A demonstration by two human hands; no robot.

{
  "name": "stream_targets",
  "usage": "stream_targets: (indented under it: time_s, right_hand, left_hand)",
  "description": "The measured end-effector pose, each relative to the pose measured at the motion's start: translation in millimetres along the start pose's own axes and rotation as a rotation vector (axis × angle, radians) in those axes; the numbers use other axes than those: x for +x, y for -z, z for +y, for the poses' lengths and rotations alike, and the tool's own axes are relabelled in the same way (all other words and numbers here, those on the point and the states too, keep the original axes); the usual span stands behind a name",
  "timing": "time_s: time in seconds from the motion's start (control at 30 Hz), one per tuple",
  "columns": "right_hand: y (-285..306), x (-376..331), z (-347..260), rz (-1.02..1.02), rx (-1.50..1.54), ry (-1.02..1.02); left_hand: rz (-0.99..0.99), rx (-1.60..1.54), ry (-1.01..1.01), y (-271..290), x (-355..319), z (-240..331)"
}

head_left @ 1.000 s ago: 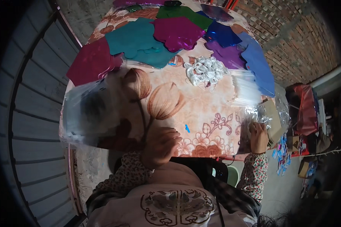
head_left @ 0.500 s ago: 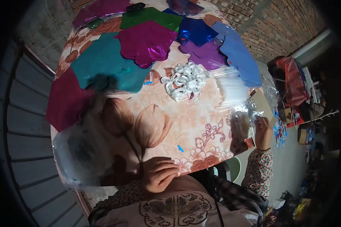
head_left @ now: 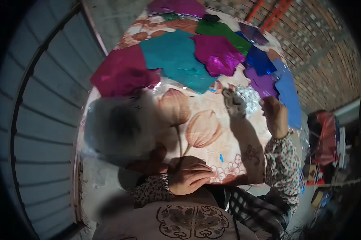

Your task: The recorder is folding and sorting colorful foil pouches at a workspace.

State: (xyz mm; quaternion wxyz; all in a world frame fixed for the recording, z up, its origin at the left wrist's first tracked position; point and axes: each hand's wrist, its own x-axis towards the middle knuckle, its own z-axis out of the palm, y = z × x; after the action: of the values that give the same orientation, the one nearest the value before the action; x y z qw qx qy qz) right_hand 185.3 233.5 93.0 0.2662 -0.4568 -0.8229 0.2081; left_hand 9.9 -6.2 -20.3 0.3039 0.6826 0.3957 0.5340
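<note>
My left hand lies at the table's front edge, back up, fingers stretched out and holding nothing visible. My right hand is raised over the right side of the table with its fingers curled in; whether something small is between them is hidden. Just left of it lies a pile of white ribbon bundles, partly under the hand's shadow. A purple foil sheet and a light blue one lie right behind that hand. On the tablecloth in front of me is a small blue piece.
Flat, shaped foil sheets in teal, magenta, crimson, green and dark blue cover the table's far side. A blurred translucent plastic object stands at the left edge. A brick wall rises behind.
My right hand has moved from the clear packaging at the right edge, farther in and up beside the ribbon pile. My left hand stays at the table edge. The whole view has shifted.
</note>
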Motion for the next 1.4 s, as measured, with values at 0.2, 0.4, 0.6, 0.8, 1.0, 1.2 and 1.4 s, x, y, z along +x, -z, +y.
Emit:
stream_targets:
  time_s: [0.2, 0.4, 0.6, 0.8, 1.0, 1.2, 1.4]
  right_hand:
    - [-99.8, 50.0, -95.4, -0.336, 0.004, 0.319]
    - [-210.3, 97.4, -181.6, -0.306, 0.151, 0.715]
    - [-279.1, 125.9, -189.9, -0.395, 0.049, 0.694]
    - [-294.2, 134.2, -189.7, -0.675, -0.022, 0.569]
    - [-317.0, 146.7, -167.8, -0.587, 0.191, 0.418]
    - [-309.2, 139.0, -174.7, -0.599, 0.388, 0.38]
    - [-213.8, 67.8, -181.0, -0.689, 0.411, 0.931]
  left_hand:
    - [-0.018, -0.181, -0.033, 18.5, -42.3, 15.2]
    - [0.162, -0.03, 0.099, 86.2, -80.7, 70.1]
    - [0.284, 0.212, 0.3, 143.1, -135.1, 105.8]
    - [0.088, 0.409, 0.545, 215.5, -123.3, 137.2]
    - [0.098, 0.719, 0.201, 274.6, -29.8, 53.9]
    - [-0.055, 1.01, 0.085, 299.1, 31.6, -65.0]
    - [-0.019, 0.904, 0.585, 297.1, 40.0, -90.6]
